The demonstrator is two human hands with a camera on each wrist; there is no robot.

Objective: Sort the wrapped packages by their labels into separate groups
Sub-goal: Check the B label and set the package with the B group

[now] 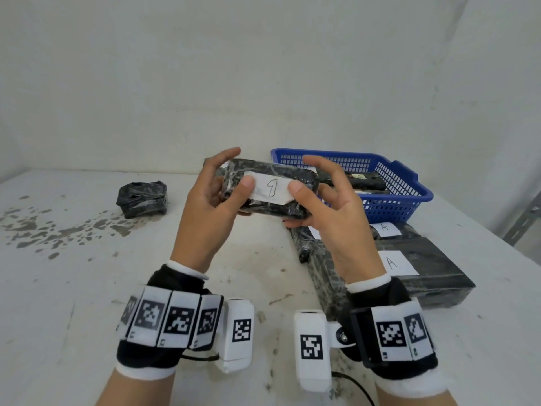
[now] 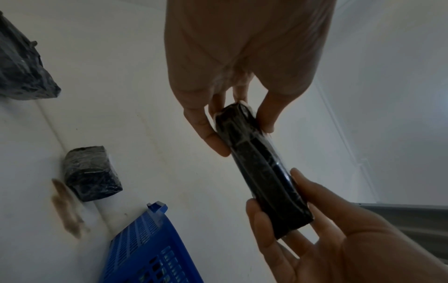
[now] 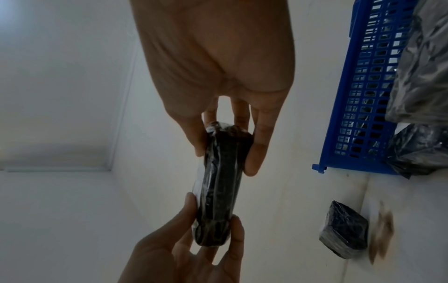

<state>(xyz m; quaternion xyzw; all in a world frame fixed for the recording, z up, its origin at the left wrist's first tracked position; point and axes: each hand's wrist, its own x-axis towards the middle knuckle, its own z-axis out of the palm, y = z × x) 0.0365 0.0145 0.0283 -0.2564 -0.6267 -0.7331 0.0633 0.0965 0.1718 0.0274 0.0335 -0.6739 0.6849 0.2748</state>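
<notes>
While both hands hold it above the stained white table [image 1: 87, 288], a flat black plastic-wrapped package [image 1: 270, 189] shows a white label marked "1"; the left hand [image 1: 210, 200] and right hand [image 1: 328, 206] pinch its ends between thumb and fingers, near a blue plastic basket [image 1: 409, 194].

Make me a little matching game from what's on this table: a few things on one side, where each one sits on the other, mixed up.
Things:
1. Package "1"
2. Packages "A"
3. Small bundle
4. Basket

Places:
a. alone on the table's left side
b. held up in both hands
c. at the back right, by the wall
d. on the table in front of the basket

Pairs: 1-b, 2-d, 3-a, 4-c
</notes>
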